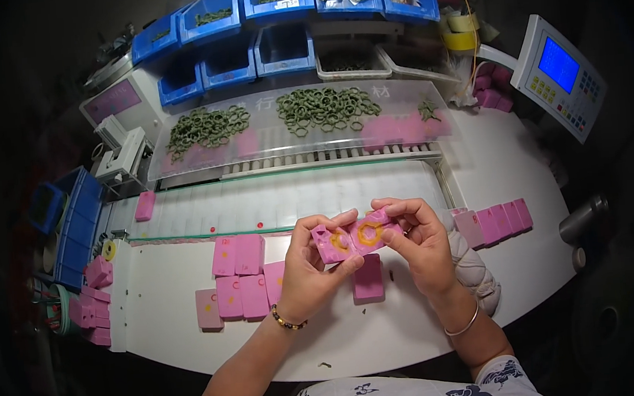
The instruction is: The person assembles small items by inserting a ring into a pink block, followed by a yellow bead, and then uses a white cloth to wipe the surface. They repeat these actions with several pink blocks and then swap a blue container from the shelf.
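My left hand [306,268] and my right hand [425,249] hold a pink rubber mold [359,248] spread apart like a book above the table. Yellow ring-shaped marks show on both inner faces. The left fingers and thumb pinch one half; the right fingers and thumb grip the other. Whether a piece lies in the cavity, I cannot tell. Just below the hands, a closed pink mold block [368,280] rests on the table. By my left wrist stand several more pink mold blocks [229,296], some marked in yellow and red.
Two heaps of small green rings [324,108] lie on a translucent sheet [267,148] at the back. Blue bins [285,50] hang behind it. A row of pink blocks [494,222] and a white cloth [476,274] are on the right, below a control panel [558,71].
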The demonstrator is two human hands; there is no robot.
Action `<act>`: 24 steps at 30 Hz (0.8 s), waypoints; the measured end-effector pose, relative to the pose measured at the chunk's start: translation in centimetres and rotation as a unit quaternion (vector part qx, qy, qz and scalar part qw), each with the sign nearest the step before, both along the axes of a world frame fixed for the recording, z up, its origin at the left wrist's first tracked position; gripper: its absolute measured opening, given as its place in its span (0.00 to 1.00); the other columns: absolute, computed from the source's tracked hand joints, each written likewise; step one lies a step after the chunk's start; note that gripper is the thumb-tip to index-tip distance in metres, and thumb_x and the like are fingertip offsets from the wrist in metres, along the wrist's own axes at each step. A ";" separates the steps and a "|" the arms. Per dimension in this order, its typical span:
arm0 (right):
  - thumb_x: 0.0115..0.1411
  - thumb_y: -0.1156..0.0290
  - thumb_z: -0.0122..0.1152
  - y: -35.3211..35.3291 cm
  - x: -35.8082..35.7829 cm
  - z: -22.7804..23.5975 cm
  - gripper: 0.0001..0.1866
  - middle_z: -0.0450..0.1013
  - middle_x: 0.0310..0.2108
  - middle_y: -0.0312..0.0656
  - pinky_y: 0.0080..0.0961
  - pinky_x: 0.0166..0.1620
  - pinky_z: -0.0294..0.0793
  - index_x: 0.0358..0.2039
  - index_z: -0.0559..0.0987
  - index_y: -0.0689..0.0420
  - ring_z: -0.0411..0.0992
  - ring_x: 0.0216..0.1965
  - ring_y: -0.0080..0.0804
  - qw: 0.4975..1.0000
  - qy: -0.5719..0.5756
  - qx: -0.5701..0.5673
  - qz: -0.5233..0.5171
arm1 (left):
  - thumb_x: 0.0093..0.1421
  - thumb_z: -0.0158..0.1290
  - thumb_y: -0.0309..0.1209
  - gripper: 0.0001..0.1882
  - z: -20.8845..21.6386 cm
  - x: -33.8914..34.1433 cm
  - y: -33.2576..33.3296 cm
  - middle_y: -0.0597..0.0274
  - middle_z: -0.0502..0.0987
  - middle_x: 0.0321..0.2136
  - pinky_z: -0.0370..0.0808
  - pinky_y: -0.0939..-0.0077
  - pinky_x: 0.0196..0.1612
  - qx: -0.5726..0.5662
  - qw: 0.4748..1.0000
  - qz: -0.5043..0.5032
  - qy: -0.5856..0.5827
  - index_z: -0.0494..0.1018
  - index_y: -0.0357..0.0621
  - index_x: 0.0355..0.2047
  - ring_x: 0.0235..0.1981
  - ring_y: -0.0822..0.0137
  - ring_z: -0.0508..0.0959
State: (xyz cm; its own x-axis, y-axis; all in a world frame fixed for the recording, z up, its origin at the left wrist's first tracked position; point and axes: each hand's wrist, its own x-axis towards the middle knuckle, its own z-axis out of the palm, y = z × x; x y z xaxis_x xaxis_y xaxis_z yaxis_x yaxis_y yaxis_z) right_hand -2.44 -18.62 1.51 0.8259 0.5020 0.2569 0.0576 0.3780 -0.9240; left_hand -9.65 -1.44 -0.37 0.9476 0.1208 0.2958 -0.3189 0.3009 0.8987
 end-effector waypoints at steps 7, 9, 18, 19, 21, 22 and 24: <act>0.55 0.81 0.63 0.0 -0.4 0.4 0.21 0.65 0.54 0.42 0.25 0.52 0.72 0.50 0.73 0.55 0.67 0.53 0.28 0.989 -0.130 -0.045 0.055 | 0.60 0.56 0.20 0.31 0.1 -0.3 -0.2 0.51 0.67 0.58 0.69 0.70 0.60 -0.045 0.997 -0.037 0.056 0.58 0.37 0.62 0.58 0.66 0.69; 0.54 0.80 0.64 -0.1 -0.5 0.3 0.22 0.65 0.54 0.43 0.25 0.50 0.72 0.51 0.75 0.56 0.67 0.53 0.29 0.976 -0.189 -0.105 0.027 | 0.63 0.53 0.23 0.29 -0.2 -0.3 -0.1 0.55 0.71 0.54 0.71 0.72 0.57 -0.054 0.993 -0.043 0.091 0.58 0.36 0.63 0.54 0.69 0.73; 0.52 0.82 0.65 -0.5 -0.5 0.2 0.25 0.66 0.51 0.43 0.26 0.53 0.69 0.51 0.71 0.59 0.68 0.50 0.28 0.972 -0.179 -0.152 -0.001 | 0.69 0.47 0.39 0.22 -1.9 -0.6 0.1 0.58 0.75 0.46 0.75 0.75 0.51 -0.107 0.973 -0.139 0.149 0.65 0.35 0.56 0.47 0.72 0.76; 0.51 0.85 0.65 -0.4 -0.8 0.1 0.26 0.66 0.50 0.42 0.27 0.57 0.67 0.51 0.69 0.61 0.68 0.51 0.28 0.989 -0.067 -0.132 0.017 | 0.69 0.47 0.39 0.22 -1.7 -0.7 0.0 0.58 0.75 0.46 0.75 0.75 0.51 -0.107 0.973 -0.139 0.149 0.65 0.35 0.56 0.47 0.72 0.76; 0.50 0.84 0.67 -0.3 -0.6 0.0 0.28 0.68 0.47 0.39 0.25 0.56 0.67 0.51 0.67 0.61 0.68 0.50 0.26 0.990 -0.066 -0.126 0.010 | 0.68 0.48 0.35 0.18 -0.7 -0.8 -0.6 0.58 0.76 0.46 0.74 0.74 0.51 -0.115 0.971 -0.128 0.163 0.67 0.36 0.53 0.47 0.71 0.77; 0.49 0.81 0.69 -0.3 -0.5 -0.2 0.27 0.70 0.45 0.39 0.24 0.52 0.70 0.49 0.69 0.61 0.70 0.46 0.25 0.990 -0.073 -0.118 -0.008 | 0.68 0.48 0.35 0.18 -0.3 -0.8 -1.0 0.58 0.76 0.46 0.74 0.74 0.51 -0.115 0.971 -0.129 0.164 0.67 0.36 0.53 0.47 0.71 0.77; 0.49 0.78 0.70 -0.3 -0.4 -0.3 0.25 0.73 0.43 0.40 0.23 0.48 0.72 0.48 0.71 0.61 0.73 0.42 0.24 0.990 -0.080 -0.110 -0.025 | 0.66 0.51 0.31 0.15 0.2 -0.8 -1.6 0.58 0.76 0.45 0.74 0.73 0.52 -0.029 0.995 -0.046 0.081 0.69 0.36 0.50 0.48 0.69 0.77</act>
State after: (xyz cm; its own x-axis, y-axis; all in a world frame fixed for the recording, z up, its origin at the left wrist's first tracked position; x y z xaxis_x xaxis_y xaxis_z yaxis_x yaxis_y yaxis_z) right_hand -2.88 -18.93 1.23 0.8090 0.5191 0.2759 0.2238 0.1620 -0.9611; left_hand -10.44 -3.05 -0.16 0.9902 0.0437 0.1324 -0.1390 0.3758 0.9162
